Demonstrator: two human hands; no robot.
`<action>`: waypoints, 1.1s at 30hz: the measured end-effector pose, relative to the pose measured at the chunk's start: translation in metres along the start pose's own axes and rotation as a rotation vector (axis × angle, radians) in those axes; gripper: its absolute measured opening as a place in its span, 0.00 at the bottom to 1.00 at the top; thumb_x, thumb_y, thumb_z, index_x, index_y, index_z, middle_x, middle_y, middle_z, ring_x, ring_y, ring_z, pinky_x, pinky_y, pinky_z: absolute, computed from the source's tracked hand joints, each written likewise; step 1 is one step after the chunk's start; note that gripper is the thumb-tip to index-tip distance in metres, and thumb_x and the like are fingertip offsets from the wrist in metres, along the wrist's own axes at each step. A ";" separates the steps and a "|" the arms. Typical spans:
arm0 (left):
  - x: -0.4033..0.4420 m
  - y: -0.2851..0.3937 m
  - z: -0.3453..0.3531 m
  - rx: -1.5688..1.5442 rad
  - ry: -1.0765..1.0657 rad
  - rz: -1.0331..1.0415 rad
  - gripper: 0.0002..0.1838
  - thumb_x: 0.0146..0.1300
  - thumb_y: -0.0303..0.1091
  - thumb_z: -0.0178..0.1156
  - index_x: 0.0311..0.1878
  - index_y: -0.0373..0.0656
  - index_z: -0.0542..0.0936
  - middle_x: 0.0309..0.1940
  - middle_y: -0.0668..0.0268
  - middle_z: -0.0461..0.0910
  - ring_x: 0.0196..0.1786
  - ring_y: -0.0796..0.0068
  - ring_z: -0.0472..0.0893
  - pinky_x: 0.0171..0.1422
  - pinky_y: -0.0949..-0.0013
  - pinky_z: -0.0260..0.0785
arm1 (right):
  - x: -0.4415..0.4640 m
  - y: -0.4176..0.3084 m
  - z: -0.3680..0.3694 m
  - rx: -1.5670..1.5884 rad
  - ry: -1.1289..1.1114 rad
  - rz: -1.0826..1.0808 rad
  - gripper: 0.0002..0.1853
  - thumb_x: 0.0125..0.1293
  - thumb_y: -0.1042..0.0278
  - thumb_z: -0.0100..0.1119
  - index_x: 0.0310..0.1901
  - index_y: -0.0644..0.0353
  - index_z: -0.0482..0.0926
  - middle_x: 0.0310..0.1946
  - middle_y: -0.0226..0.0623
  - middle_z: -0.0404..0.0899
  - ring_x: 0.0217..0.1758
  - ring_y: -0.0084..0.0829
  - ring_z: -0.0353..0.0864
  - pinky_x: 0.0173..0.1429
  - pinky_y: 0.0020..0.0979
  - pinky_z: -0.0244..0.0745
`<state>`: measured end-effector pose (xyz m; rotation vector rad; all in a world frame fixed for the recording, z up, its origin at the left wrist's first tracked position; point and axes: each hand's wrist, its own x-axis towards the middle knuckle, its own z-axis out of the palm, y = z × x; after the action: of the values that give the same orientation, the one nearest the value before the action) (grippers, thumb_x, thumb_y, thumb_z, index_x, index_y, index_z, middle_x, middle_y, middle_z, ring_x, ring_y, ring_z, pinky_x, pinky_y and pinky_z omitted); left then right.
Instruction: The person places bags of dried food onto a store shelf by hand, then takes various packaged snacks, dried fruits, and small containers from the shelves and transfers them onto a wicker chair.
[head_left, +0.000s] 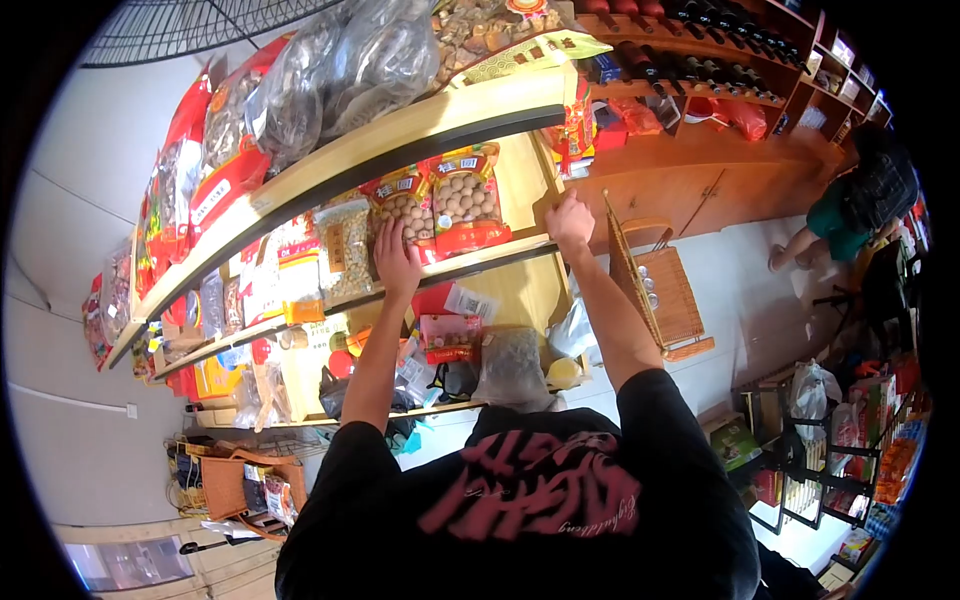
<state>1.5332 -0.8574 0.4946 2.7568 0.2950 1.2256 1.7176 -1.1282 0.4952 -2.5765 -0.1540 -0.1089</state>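
Observation:
Two red-trimmed clear bags of round brown dried fruit stand side by side on the middle wooden shelf. My left hand (397, 254) lies with its fingers apart against the lower part of the left bag (412, 208). Just right of it stands the right bag (467, 203), which my hands do not touch. At the shelf's right end, my right hand (570, 220) has its fingers curled at the wooden end post (547, 190); whether they grip it is hard to make out. A bag of pale pieces (345, 250) stands left of my left hand.
The top shelf (350, 150) holds large bags of dried goods. Below are a red packet (450, 338) and a grey plastic bag (512, 365). A wicker chair (665, 295) stands to the right. A person (868, 195) is at the far right, near black racks (815, 455).

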 end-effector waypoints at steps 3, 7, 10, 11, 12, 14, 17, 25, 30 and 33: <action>0.017 0.016 -0.001 -0.003 -0.109 -0.179 0.21 0.52 0.33 0.54 0.51 0.40 0.72 0.59 0.54 0.67 0.62 0.54 0.65 0.67 0.55 0.53 | 0.000 0.000 -0.004 0.002 -0.010 0.008 0.21 0.57 0.55 0.53 0.44 0.65 0.68 0.38 0.51 0.79 0.48 0.47 0.76 0.50 0.42 0.74; 0.039 0.065 0.004 0.210 -0.009 -0.176 0.24 0.50 0.36 0.58 0.52 0.39 0.71 0.58 0.52 0.65 0.63 0.47 0.61 0.65 0.48 0.52 | 0.000 -0.002 -0.006 0.005 -0.033 0.009 0.21 0.57 0.56 0.53 0.44 0.65 0.68 0.39 0.51 0.78 0.48 0.48 0.76 0.50 0.42 0.74; 0.047 0.093 0.024 -0.020 -0.146 -0.194 0.30 0.54 0.39 0.56 0.59 0.35 0.64 0.65 0.44 0.53 0.69 0.46 0.52 0.71 0.48 0.41 | 0.002 -0.001 0.004 0.004 -0.008 0.015 0.21 0.56 0.57 0.54 0.44 0.65 0.68 0.40 0.51 0.78 0.48 0.48 0.76 0.50 0.42 0.74; 0.046 0.098 0.035 -0.040 -0.149 -0.219 0.32 0.56 0.40 0.56 0.61 0.35 0.61 0.66 0.42 0.50 0.70 0.46 0.50 0.72 0.48 0.39 | 0.003 -0.001 0.004 0.002 -0.017 0.015 0.20 0.56 0.57 0.54 0.44 0.65 0.68 0.40 0.52 0.78 0.48 0.49 0.76 0.50 0.42 0.74; 0.046 0.102 0.046 -0.060 -0.153 -0.244 0.34 0.57 0.42 0.56 0.63 0.35 0.58 0.67 0.41 0.47 0.70 0.46 0.48 0.72 0.49 0.38 | 0.003 -0.001 0.004 -0.003 -0.007 0.007 0.20 0.56 0.57 0.54 0.44 0.65 0.68 0.40 0.52 0.78 0.48 0.49 0.76 0.50 0.42 0.74; 0.042 0.108 0.052 0.063 -0.222 -0.276 0.39 0.58 0.46 0.55 0.66 0.35 0.53 0.68 0.38 0.42 0.70 0.44 0.48 0.71 0.48 0.40 | -0.002 -0.002 0.004 0.004 0.045 -0.019 0.21 0.56 0.57 0.53 0.44 0.65 0.68 0.36 0.53 0.79 0.45 0.49 0.78 0.48 0.44 0.74; 0.042 0.110 0.055 0.056 -0.175 -0.287 0.40 0.58 0.48 0.55 0.67 0.33 0.52 0.68 0.37 0.42 0.70 0.43 0.49 0.70 0.48 0.42 | 0.000 -0.001 0.007 -0.007 0.049 -0.026 0.21 0.56 0.56 0.52 0.44 0.65 0.68 0.35 0.54 0.79 0.44 0.49 0.78 0.48 0.43 0.75; 0.050 0.103 0.059 0.042 -0.083 -0.341 0.41 0.57 0.49 0.56 0.65 0.32 0.55 0.64 0.40 0.55 0.65 0.45 0.59 0.67 0.52 0.51 | 0.012 -0.015 0.003 -0.004 0.066 -0.037 0.22 0.56 0.55 0.53 0.45 0.65 0.68 0.35 0.53 0.79 0.44 0.49 0.78 0.48 0.43 0.74; 0.036 0.104 0.051 -0.019 -0.040 -0.306 0.36 0.59 0.47 0.55 0.64 0.32 0.58 0.62 0.44 0.61 0.63 0.47 0.62 0.66 0.53 0.53 | -0.002 -0.007 0.003 -0.019 0.046 -0.028 0.23 0.56 0.54 0.53 0.46 0.66 0.68 0.35 0.53 0.79 0.43 0.49 0.79 0.48 0.44 0.74; 0.032 0.097 0.056 -0.067 0.018 -0.240 0.32 0.61 0.45 0.54 0.60 0.28 0.63 0.61 0.42 0.62 0.64 0.47 0.62 0.69 0.57 0.53 | -0.005 -0.007 0.000 0.019 0.060 -0.005 0.22 0.56 0.55 0.52 0.45 0.66 0.70 0.33 0.55 0.79 0.40 0.51 0.80 0.47 0.45 0.75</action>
<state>1.6085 -0.9457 0.4980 2.5646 0.5575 1.1758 1.7115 -1.1227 0.4983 -2.5504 -0.1383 -0.1858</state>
